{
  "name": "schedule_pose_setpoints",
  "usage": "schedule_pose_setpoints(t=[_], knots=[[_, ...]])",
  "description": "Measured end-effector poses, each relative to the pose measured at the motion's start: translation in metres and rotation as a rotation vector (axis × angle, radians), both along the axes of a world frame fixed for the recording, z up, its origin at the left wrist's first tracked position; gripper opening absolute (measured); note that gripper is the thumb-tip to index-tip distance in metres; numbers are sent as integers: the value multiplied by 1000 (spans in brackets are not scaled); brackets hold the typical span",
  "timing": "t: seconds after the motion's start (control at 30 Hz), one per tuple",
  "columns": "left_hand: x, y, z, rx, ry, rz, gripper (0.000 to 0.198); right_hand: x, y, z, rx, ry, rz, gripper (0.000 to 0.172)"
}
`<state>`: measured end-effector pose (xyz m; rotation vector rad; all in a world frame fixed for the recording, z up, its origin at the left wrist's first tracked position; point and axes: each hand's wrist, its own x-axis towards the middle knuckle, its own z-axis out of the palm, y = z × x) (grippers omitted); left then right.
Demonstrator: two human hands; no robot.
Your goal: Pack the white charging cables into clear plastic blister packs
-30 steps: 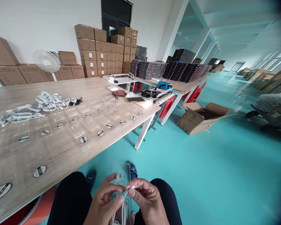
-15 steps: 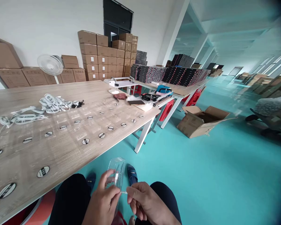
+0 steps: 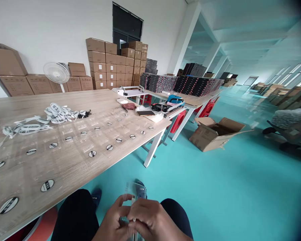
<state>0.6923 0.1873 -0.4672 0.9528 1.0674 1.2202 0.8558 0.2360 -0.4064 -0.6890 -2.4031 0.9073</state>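
Low in front of my lap, my left hand [image 3: 115, 217] is closed around a clear plastic box [image 3: 141, 190], whose upper part sticks out above the fingers. A small white connector [image 3: 133, 199] shows at the box, between the two hands. My right hand [image 3: 154, 217] overlaps the box and the left fingertips, its fingers pinched on a thin white cable end [image 3: 134, 220]. Most of the cable is hidden by the hands. To the left, white coiled cables [image 3: 57, 113] lie on the wooden table [image 3: 72, 164], along with rows of clear packages bearing round black-and-white stickers [image 3: 47, 185].
Small black pieces [image 3: 84, 114] lie beside the cables. A dark flat object [image 3: 145, 113] and a brown cloth [image 3: 129, 106] rest near the table's far corner. An opened carton [image 3: 210, 135] stands on the green floor at right. A red stool [image 3: 46, 224] is under the table.
My right hand has moved left and over the clear box, closing up against my left hand. The box and both hands now sit slightly lower in view.
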Motion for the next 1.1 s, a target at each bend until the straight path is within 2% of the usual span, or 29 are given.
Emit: schedule_pose_setpoints(t=[0.07, 0.1, 0.17, 0.2, 0.27, 0.33, 0.37, 0.47, 0.57, 0.67, 0.77, 0.87, 0.93, 1.1], knots=[[6, -4, -4, 8, -5, 89, 26, -1, 0, -15, -337, 211, -255, 12], [9, -6, -7, 10, -26, 146, 36, -2, 0, -25, -462, 325, -390, 13], [14, -8, -11, 3, -121, 266, 58, -7, 0, -43, -602, 525, -587, 28], [16, -8, -12, -7, -167, 309, 69, -11, -1, -50, -621, 587, -643, 32], [18, -6, -14, -37, -241, 352, 92, -18, -2, -60, -561, 607, -699, 30], [18, -2, -15, -63, -314, 341, 100, -23, -2, -63, -420, 529, -725, 22], [18, 0, -15, -79, -350, 320, 94, -24, -2, -62, -328, 480, -726, 18], [17, 7, -15, -143, -445, 264, 59, -26, 0, -61, -29, 362, -696, 16], [19, 11, -13, -190, -566, 294, 46, -27, 0, -64, 188, 244, -693, 24], [22, 13, -12, -211, -598, 379, 45, -30, 0, -69, 241, 193, -731, 31], [24, 14, -12, -199, -569, 413, 45, -32, -1, -73, 295, 267, -761, 25], [26, 14, -14, -182, -570, 408, 44, -31, 1, -73, 357, 341, -693, 25], [28, 14, -15, -174, -567, 401, 44, -30, 2, -72, 344, 350, -624, 28], [32, 13, -20, -193, -595, 381, 48, -28, -1, -70, 295, 196, -595, 29]])
